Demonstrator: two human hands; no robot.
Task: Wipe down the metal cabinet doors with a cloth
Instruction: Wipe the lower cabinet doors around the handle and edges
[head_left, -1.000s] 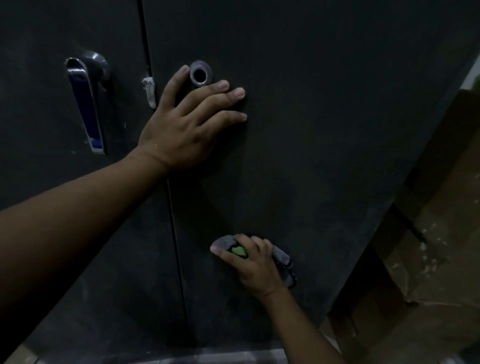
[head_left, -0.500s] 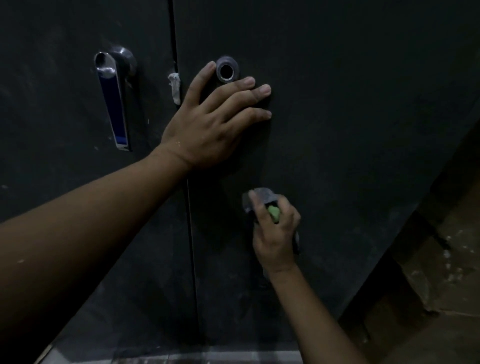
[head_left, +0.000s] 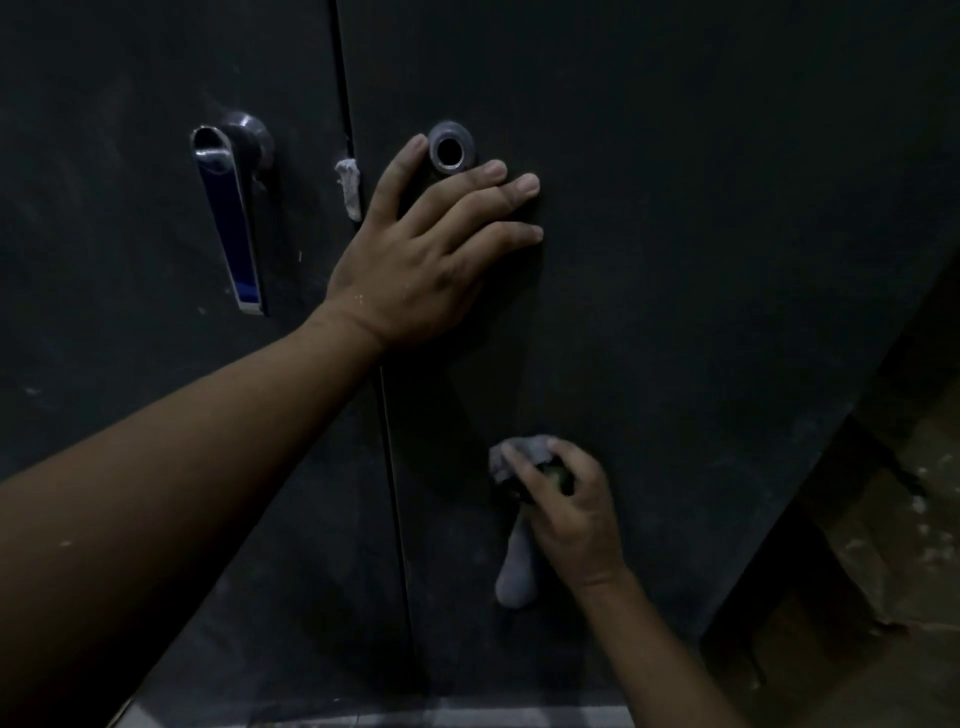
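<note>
Your right hand (head_left: 566, 514) grips the cloth (head_left: 513, 571) against the right door (head_left: 701, 260), tail hanging below. Left hand (head_left: 415, 270) lies flat above.

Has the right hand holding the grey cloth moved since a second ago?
Yes. The right hand with the grey cloth rose toward the round metal lock ring, then slid back down partway.

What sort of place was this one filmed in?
Probably a dim storage or utility room: a dark metal cabinet with a lever handle and round lock, and what look like cardboard boxes on its right.
</note>
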